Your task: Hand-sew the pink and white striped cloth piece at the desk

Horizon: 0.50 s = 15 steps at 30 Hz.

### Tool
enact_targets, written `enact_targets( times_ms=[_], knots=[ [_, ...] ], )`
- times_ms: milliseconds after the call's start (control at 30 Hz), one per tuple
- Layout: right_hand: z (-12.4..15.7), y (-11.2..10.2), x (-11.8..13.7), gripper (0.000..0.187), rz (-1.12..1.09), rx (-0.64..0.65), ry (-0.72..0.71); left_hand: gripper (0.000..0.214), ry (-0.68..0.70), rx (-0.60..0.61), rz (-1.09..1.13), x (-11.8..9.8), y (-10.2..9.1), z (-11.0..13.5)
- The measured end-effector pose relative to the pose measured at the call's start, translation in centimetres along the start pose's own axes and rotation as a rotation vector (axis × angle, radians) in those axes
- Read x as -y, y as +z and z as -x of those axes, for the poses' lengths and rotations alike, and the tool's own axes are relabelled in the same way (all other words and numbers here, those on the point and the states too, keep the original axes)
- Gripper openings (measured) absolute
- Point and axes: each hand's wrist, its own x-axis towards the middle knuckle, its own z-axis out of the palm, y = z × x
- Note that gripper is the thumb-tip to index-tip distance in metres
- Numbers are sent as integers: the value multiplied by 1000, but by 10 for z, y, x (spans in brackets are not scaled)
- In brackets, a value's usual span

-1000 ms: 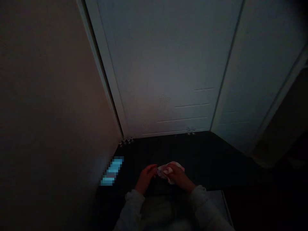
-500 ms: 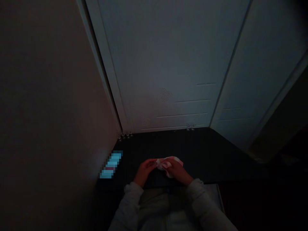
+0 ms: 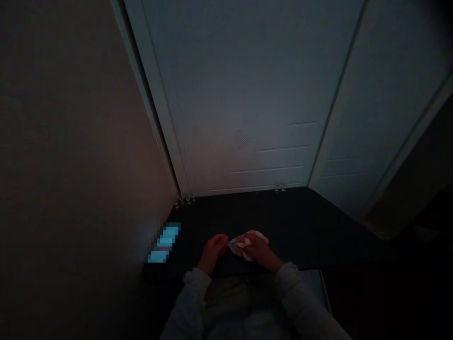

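Observation:
The scene is very dark. Over a black table (image 3: 304, 226) both my hands hold a small white-and-pink cloth (image 3: 244, 242). My left hand (image 3: 212, 252) pinches the cloth's left edge with curled fingers. My right hand (image 3: 260, 250) is closed around the bunched right part of the cloth. Grey sleeves cover both forearms.
A glowing blue screen (image 3: 164, 242) lies at the table's left edge beside the beige wall (image 3: 71, 165). White panelled doors (image 3: 247, 94) stand right behind the table. Small shiny objects (image 3: 184, 200) sit at the table's back corner.
The view shifted slightly, so hands and cloth sit a little higher in the picture. Both hands keep working the cloth; the left fingers have curled tighter on its edge.

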Motion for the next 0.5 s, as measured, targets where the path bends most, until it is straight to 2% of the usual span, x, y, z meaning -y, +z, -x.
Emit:
enact_targets(
  times_ms=[200, 300, 400, 500],
  knots=[
    [-2, -1, -3, 35, -50, -119, 36, 30, -56, -92, 372, 4, -7, 0],
    [-3, -2, -1, 39, -77, -131, 38, 28, -54, -144, 483, 2, -8, 1],
    [-4, -1, 1, 45, -90, -140, 67, 24, -15, -140, 494, 0, -5, 1],
    [-5, 3, 3, 49, -104, -175, 106, 22, 50, -85, 363, 1, 2, 2]
  ],
)
